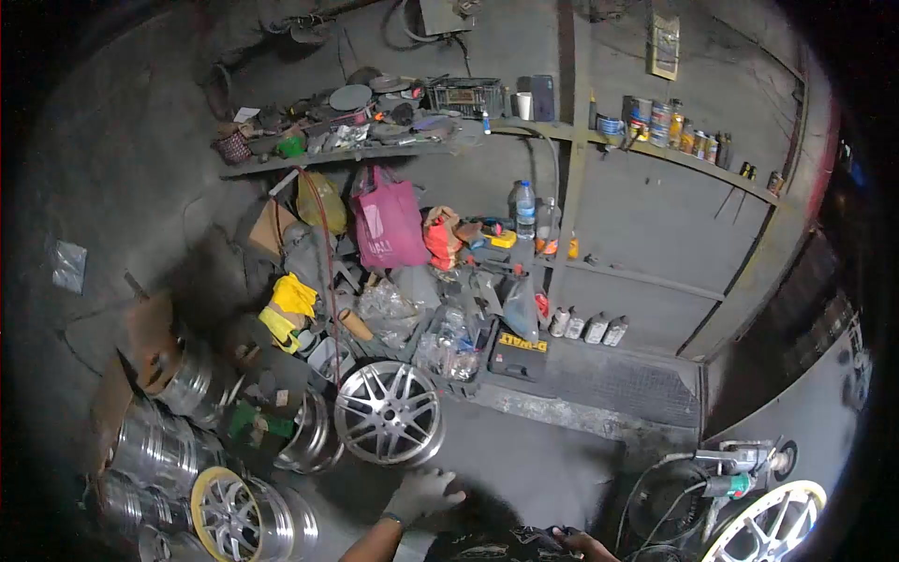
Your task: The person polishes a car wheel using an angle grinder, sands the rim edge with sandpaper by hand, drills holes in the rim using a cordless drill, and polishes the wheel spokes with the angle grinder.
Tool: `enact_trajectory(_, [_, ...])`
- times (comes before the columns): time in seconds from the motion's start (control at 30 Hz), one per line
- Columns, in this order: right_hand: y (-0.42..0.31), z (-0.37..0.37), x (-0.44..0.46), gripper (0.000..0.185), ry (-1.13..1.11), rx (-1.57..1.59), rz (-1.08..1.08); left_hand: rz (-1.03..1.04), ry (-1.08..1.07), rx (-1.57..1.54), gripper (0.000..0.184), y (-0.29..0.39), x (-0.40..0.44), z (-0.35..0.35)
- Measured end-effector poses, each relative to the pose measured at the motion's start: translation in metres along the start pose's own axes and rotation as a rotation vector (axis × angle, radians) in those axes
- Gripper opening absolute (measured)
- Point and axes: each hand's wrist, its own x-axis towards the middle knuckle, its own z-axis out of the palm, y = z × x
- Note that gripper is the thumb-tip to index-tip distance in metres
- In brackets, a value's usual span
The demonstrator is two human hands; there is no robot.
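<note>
My left hand [421, 496], in a pale grey work glove, is held out over the floor with its fingers apart and nothing in them. Just beyond it a silver multi-spoke alloy wheel [389, 413] leans with its face up. Between glove and wheel a small gap seems to show. My right hand [582, 543] is at the bottom edge, close to dark cloth [501, 545] in front of my body. Its fingers are mostly hidden, so I cannot make out whether it holds anything.
Several wheels are stacked at left, one with a yellow rim [228, 515]. At lower right are a power tool [735, 485] with cables and another wheel [773, 525]. Behind are a DeWalt case [518, 356], a pink bag [389, 223] and a cluttered shelf [342, 155].
</note>
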Motion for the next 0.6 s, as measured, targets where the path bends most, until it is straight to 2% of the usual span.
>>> enact_trajectory(0.03, [-0.01, -0.003, 0.01, 0.077, -0.003, 0.004, -0.014, 0.021, 0.058, 0.098, 0.066, -0.011, 0.013, -0.014])
enact_trajectory(0.1, [-0.037, -0.015, 0.025, 0.076, -0.003, 0.0, -0.041, 0.001, 0.056, 0.084, 0.067, -0.017, 0.044, -0.034])
enact_trajectory(0.17, [-0.063, -0.026, 0.043, 0.075, -0.003, -0.018, -0.076, 0.051, 0.104, -0.184, 0.068, -0.019, 0.081, -0.048])
enact_trajectory(0.23, [-0.09, -0.045, 0.065, 0.075, 0.0, -0.049, -0.123, 0.109, 0.104, -0.18, 0.065, -0.007, 0.112, -0.072])
enact_trajectory(0.3, [-0.117, -0.067, 0.09, 0.074, 0.006, -0.081, -0.194, 0.172, 0.204, -0.236, 0.063, 0.002, 0.144, -0.082])
enact_trajectory(0.37, [-0.139, -0.088, 0.119, 0.073, -0.013, -0.096, -0.366, 0.217, 0.242, -0.201, 0.058, 0.005, 0.17, -0.097])
enact_trajectory(0.43, [-0.163, -0.112, 0.151, 0.073, -0.018, -0.08, -0.601, 0.315, 0.299, -0.429, 0.052, 0.008, 0.193, -0.118])
enact_trajectory(0.47, [-0.193, -0.128, 0.144, 0.072, 0.059, -0.145, -0.556, 0.241, 0.268, -0.419, 0.046, 0.006, 0.203, -0.136])
enact_trajectory(0.5, [-0.225, -0.144, 0.135, 0.072, 0.132, -0.208, -0.505, 0.298, 0.425, -0.379, 0.043, -0.015, 0.227, -0.13])
enact_trajectory(0.53, [-0.247, -0.162, 0.129, 0.071, 0.285, -0.319, -0.395, 0.209, 0.422, -0.387, 0.041, -0.007, 0.231, -0.165])
enact_trajectory(0.57, [-0.267, -0.183, 0.124, 0.071, 0.276, -0.318, -0.401, 0.119, 0.416, -0.393, 0.038, 0.001, 0.238, -0.21])
enact_trajectory(0.6, [-0.287, -0.204, 0.122, 0.072, 0.326, -0.27, -0.556, 0.161, 0.545, -0.369, 0.032, -0.005, 0.251, -0.238])
